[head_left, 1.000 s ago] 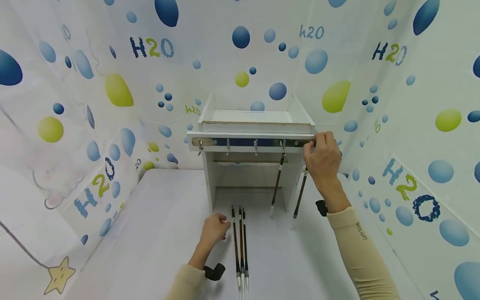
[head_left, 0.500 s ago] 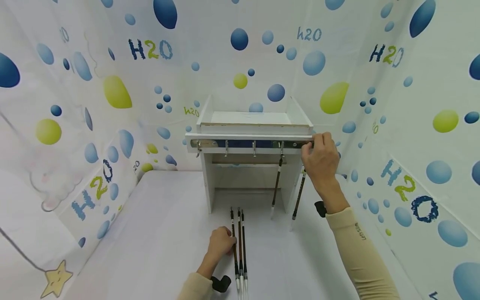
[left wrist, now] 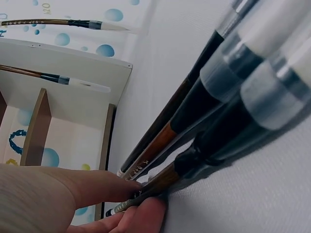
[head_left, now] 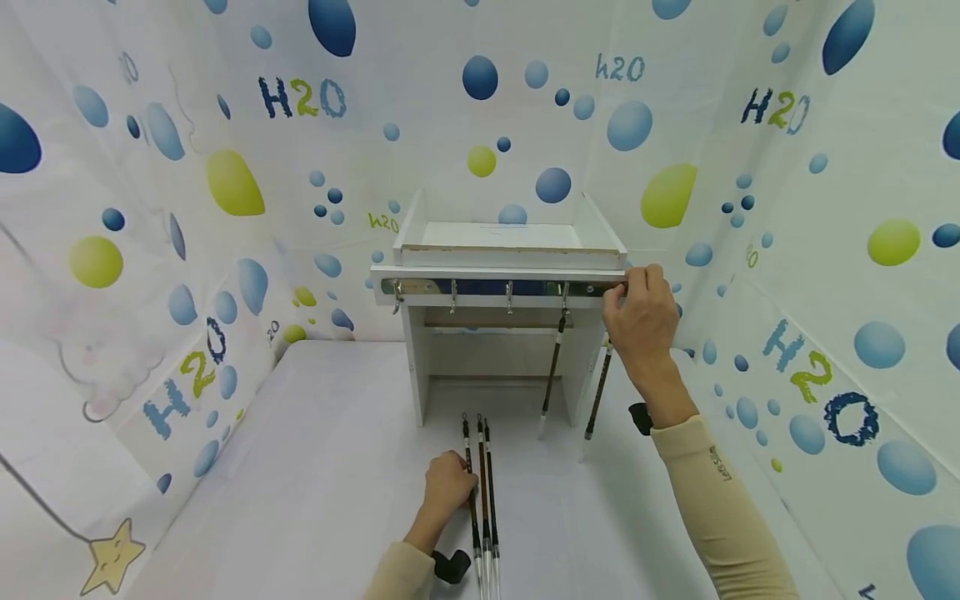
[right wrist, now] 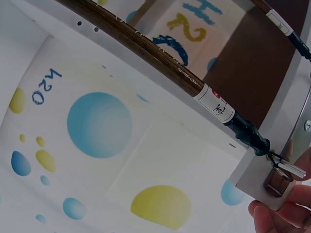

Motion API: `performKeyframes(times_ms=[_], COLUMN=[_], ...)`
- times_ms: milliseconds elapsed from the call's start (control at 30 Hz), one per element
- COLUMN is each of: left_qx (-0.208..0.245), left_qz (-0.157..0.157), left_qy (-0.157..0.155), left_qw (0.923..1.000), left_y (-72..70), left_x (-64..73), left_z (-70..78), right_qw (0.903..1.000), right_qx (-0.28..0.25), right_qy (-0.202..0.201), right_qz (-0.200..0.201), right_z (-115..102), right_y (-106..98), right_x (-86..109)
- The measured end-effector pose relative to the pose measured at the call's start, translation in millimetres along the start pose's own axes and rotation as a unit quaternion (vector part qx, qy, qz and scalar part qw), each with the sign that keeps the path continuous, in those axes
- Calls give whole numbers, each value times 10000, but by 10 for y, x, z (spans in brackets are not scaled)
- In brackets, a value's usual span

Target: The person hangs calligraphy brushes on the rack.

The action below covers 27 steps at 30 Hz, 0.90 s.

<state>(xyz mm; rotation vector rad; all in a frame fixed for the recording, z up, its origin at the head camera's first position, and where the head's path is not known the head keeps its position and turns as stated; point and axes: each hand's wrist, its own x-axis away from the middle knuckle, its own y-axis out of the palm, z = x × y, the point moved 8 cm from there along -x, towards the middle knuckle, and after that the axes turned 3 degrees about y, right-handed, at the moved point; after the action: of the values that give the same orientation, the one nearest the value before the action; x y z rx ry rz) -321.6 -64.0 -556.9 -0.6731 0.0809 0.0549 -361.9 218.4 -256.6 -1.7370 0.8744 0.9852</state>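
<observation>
Three calligraphy brushes lie side by side on the white cloth in the head view. My left hand (head_left: 448, 483) pinches the leftmost brush (head_left: 475, 525) between thumb and fingers; the left wrist view shows the grip on its dark handle (left wrist: 163, 180), near the looped end. The other two, a middle brush (head_left: 484, 500) and a right brush (head_left: 492, 500), lie untouched. My right hand (head_left: 643, 317) holds the right end of the hook rail (head_left: 480, 287). Beside those fingers, a brush (right wrist: 146, 46) hangs by its cord loop from the end hook (right wrist: 289, 167).
A second hanging brush (head_left: 554, 367) is on the neighbouring hook. Several metal hooks line the rail, three of them bare. The rail fronts a white shelf unit (head_left: 420, 367) with a tray-like top (head_left: 502, 236). Bubble-printed sheeting (head_left: 300, 50) surrounds the cloth (head_left: 337, 417).
My left hand has moved right and slightly down from beside the brushes and now pinches the leftmost one. The right hand stays on the rail's end.
</observation>
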Motion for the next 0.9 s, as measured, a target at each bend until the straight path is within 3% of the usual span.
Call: performKeyframes(times_ms=[533, 667, 900], left_qx=[446, 418, 316], left_qz=[-206, -54, 122], left_qy=[-196, -191, 101], left_qw=[9986, 9989, 9994], left_y=[-47, -136, -309], left_x=[36, 30, 8], left_z=[-62, 18, 262], right_qw=[10000, 9999, 9999], right_qx=[-52, -83, -112], right_qy=[52, 70, 103], right_qz=[-12, -9, -43], right_z=[10, 12, 14], right_y=[1, -3, 1], right_x=[-3, -12, -1])
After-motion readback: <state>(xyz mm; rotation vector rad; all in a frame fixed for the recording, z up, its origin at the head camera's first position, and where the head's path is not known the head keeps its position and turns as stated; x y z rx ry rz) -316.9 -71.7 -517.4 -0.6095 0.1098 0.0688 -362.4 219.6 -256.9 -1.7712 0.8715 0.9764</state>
